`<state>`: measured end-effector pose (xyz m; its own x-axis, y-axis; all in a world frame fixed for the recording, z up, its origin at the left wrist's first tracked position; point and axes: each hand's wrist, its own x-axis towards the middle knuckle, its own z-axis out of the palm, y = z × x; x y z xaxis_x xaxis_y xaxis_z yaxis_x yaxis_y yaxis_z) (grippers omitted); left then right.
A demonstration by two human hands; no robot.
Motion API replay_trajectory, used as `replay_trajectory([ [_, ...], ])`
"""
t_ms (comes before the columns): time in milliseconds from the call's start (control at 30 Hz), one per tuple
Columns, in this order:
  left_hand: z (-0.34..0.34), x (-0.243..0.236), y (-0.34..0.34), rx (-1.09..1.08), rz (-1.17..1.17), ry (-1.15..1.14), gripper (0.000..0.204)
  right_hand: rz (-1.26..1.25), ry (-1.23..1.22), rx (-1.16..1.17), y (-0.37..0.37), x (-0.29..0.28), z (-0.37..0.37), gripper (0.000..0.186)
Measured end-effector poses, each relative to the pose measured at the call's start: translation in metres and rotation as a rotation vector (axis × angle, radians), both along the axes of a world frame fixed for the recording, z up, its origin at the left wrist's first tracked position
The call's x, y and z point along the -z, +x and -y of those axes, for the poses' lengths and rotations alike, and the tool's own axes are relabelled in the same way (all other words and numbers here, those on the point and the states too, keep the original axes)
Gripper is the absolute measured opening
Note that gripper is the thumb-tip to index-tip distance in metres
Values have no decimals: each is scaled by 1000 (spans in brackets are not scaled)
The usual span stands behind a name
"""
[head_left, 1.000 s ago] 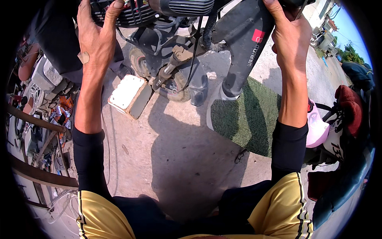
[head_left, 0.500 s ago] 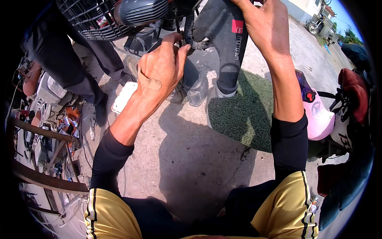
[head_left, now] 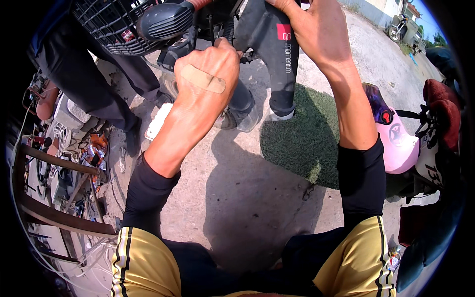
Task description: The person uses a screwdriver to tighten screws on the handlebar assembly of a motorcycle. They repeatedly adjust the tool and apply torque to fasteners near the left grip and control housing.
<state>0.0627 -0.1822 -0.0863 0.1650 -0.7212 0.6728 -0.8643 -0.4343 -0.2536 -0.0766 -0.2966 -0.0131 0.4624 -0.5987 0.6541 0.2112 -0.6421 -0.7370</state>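
My left hand (head_left: 208, 74), with an adhesive plaster across its back, is curled closed beside a black corrugated tube (head_left: 228, 30) on a two-wheeler. Its fingertips are hidden behind the hand, so what they grip cannot be made out. My right hand (head_left: 319, 34) reaches up along the right side of the black frame (head_left: 267, 34), which bears a red label. Its thumb points left over the frame's upper part, while the other fingers are mostly cut off by the top edge.
A black wire basket (head_left: 111, 29) and a dark ribbed housing (head_left: 166, 22) sit at upper left. Someone in dark trousers (head_left: 74, 74) stands there. Green matting (head_left: 302, 138) is below the frame. A pink helmet (head_left: 398, 148) is at right, scrap and bars (head_left: 69, 218) at left.
My left hand has turned so its back faces up more and has shifted slightly right. The right hand and the frame appear a little further left.
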Motion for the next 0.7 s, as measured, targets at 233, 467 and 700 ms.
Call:
replay_trajectory([
  [233,6,5,-7,-61,56,71,12,38,-16,36,-2,6,6,23],
  [467,5,7,28,266,-499,-96,27,11,-62,23,1,8,12,23],
  [700,10,12,31,190,-455,-196,31,-25,-95,71,1,3,4,25],
])
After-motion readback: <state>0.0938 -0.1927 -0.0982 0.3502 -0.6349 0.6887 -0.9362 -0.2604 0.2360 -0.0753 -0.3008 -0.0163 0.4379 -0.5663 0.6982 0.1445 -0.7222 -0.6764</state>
